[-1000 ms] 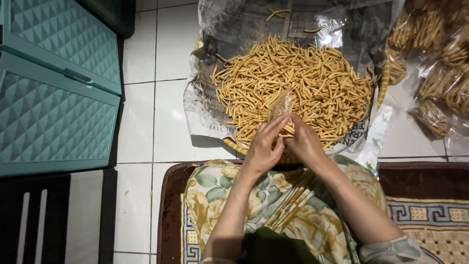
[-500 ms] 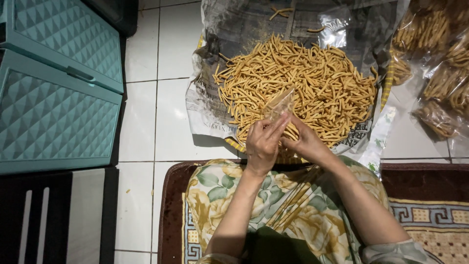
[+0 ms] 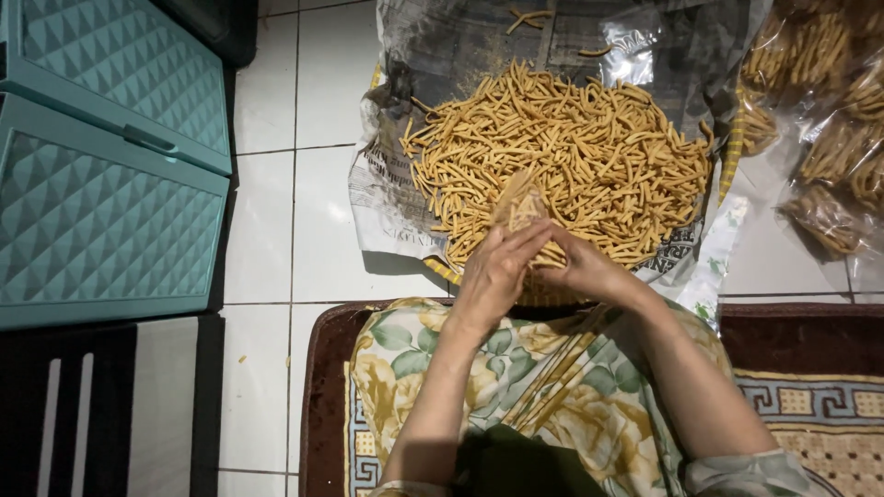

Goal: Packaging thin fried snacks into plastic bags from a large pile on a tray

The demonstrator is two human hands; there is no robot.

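1. White tiled floor (image 3: 276,212); teal plastic drawer cabinet (image 3: 101,166) at left, well apart from the work.
2. Dark patterned rug (image 3: 810,368) at bottom, floral cloth (image 3: 516,387) over the lap.
3. Newspaper sheet (image 3: 387,193) on the floor, carrying a pile of fried snack sticks (image 3: 589,156). Filled clear bags (image 3: 829,120) at right.
4. Left hand (image 3: 497,271) and right hand (image 3: 585,267) side by side at the pile's near edge, fingers closed.
5. Both hands pinch a small clear plastic bag (image 3: 520,207) part-filled with sticks. Long axis roughly upright in frame, tilted slightly left; far end points over the pile, near end hidden in the hands.
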